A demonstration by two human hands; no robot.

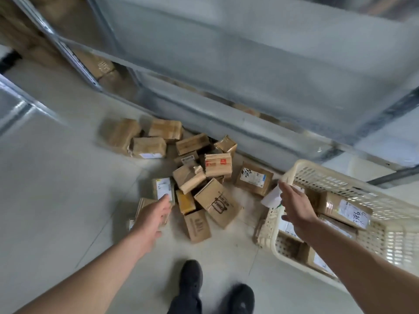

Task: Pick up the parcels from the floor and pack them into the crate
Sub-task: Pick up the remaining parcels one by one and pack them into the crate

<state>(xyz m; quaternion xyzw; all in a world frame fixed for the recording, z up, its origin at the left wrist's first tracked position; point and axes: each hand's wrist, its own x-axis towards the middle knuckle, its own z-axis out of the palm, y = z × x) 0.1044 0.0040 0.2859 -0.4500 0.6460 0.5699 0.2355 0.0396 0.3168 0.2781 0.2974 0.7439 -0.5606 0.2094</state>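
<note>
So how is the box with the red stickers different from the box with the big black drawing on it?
The box with the red stickers stands fairly square in the pile, while the box with the black drawing lies tipped at a slant. The red-sticker box looks smaller; the black-drawing box looks larger. The red-sticker box lies farther from the person's shoes; the black-drawing box lies nearer. Both are brown cardboard parcels on the floor, not in the crate.

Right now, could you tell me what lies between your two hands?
In the head view, cardboard parcels: a yellow-taped box, a printed carton and a smaller box lie on the floor between the left hand and right hand.
</note>
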